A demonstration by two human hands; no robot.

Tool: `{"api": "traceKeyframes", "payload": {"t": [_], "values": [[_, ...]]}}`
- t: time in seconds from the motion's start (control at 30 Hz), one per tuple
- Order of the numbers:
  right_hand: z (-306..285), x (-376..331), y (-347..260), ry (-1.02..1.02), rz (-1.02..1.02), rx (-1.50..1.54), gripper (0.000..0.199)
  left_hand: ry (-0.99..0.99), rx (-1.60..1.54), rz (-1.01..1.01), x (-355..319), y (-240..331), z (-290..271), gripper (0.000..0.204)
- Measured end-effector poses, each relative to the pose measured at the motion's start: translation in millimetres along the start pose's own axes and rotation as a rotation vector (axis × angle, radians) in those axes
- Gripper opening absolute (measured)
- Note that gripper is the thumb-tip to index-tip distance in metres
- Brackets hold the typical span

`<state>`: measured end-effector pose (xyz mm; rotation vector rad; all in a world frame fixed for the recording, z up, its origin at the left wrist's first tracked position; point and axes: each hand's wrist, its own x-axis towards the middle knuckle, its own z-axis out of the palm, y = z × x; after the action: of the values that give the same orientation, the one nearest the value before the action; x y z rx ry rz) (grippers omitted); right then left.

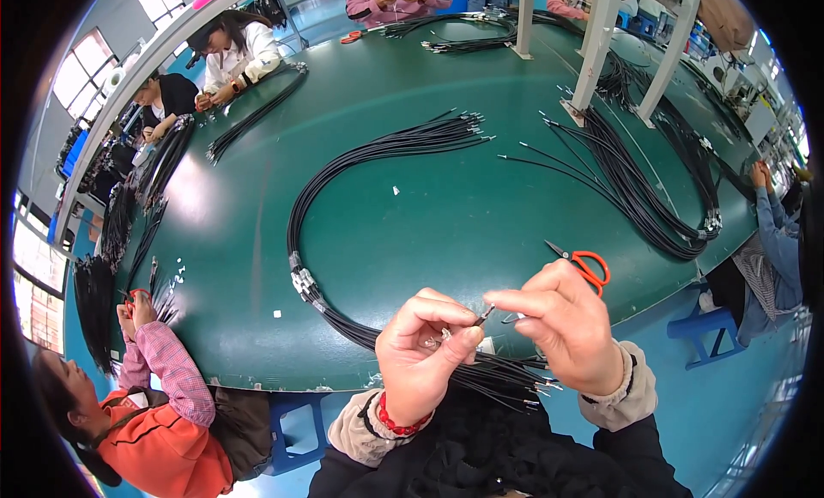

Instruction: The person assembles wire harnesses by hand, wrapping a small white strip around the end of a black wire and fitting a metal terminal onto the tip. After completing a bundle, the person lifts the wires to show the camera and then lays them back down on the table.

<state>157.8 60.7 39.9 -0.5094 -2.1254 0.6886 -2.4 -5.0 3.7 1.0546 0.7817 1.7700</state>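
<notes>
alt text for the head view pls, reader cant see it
A person's left hand pinches a small dark piece, with the right hand close by, at a green table. A curved bundle of black cables and orange-handled scissors lie on it, with other people around.

Workshop: green worktable (429, 223), black cable bundles (378, 147)

Green tabletop (455, 215), curved bundle of black cables (307, 189), second cable bundle (622, 185) further right, red-handled scissors (570, 254), white scraps (277, 313)

Passable ahead over the table (429, 232), between curved cable bundle (378, 148) and red-handled scissors (570, 256); blocked farther right by white posts (596, 64)
</notes>
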Motion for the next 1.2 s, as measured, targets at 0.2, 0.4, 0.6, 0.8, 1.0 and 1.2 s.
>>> {"api": "traceKeyframes", "payload": {"t": [0.2, 0.4, 0.6, 0.8, 1.0, 1.2], "values": [[4.8, 1.5, 3.6, 0.098, 0.008, 0.101, 0.019, 0.004, 0.021, 0.002, 0.9, 1.3, -1.4, 0.019], [10.7, 3.9, -0.6, 0.088, 0.231, 0.276, 0.016, 0.006, 0.084, 0.028, 0.7, 2.7, -5.3, 0.020], [17.6, 4.8, 3.2, 0.025, 0.232, 0.389, 0.008, -0.007, 0.108, 0.045, 2.9, 2.2, -10.5, 0.019], [16.3, 8.3, 3.4, -0.096, 0.218, 0.449, 0.006, 0.011, 0.149, 0.041, 4.1, 4.3, -8.1, 0.018], [17.7, 7.0, 4.0, -0.058, 0.285, 0.502, 0.006, 0.051, 0.310, 0.131, 1.0, 0.9, -5.6, 0.019], [16.9, 4.0, 4.5, -0.037, 0.294, 0.513, 0.007, 0.075, 0.401, 0.191, -0.8, -1.4, 0.1, 0.021]]}}
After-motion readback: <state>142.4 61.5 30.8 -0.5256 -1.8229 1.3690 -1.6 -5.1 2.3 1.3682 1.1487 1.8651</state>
